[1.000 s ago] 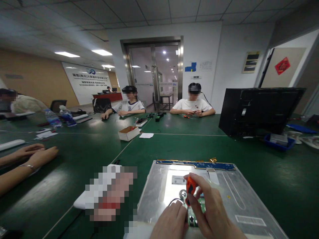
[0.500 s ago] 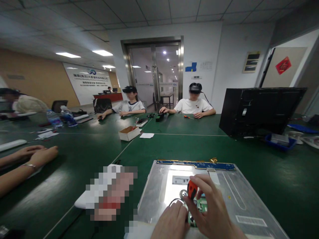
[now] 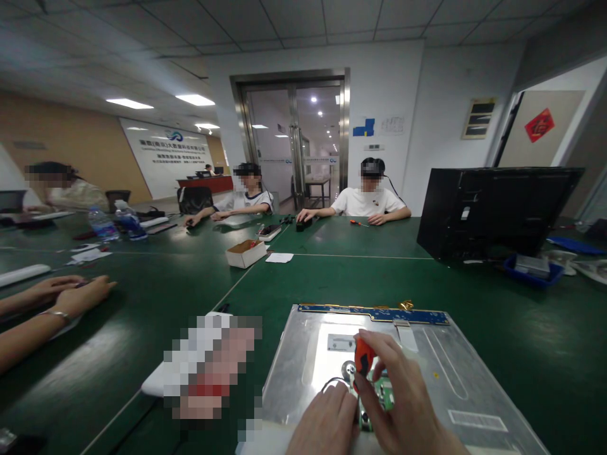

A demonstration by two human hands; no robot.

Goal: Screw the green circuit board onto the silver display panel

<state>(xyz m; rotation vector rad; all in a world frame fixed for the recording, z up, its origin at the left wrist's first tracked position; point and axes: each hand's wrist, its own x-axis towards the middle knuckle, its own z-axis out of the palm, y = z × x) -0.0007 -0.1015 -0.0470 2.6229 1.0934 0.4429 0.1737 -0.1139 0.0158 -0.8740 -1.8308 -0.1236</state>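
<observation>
My right hand grips an orange and black screwdriver by its upright handle, thumb and fingers pinching it. Its tip is hidden behind my hands. Beneath it sits a green circuit board, partly covered by my fingers, on the back of a silver metal display panel. Close beside the screwdriver, my left hand rests on the panel with fingers curled together at the board; what they hold is hidden. A round metal piece and a dark wire lie by my left fingertips. A blue circuit strip runs along the panel's far edge.
Left of the panel lies a partly blurred white object. Another person's hands are farther left. A small white box stands mid-table, and a black monitor with a blue tray is at right. Two people sit opposite.
My right hand and the screwdriver have shifted very slightly left, while my left hand stays in place. At far left a person has raised their head; one person opposite has moved a hand.
</observation>
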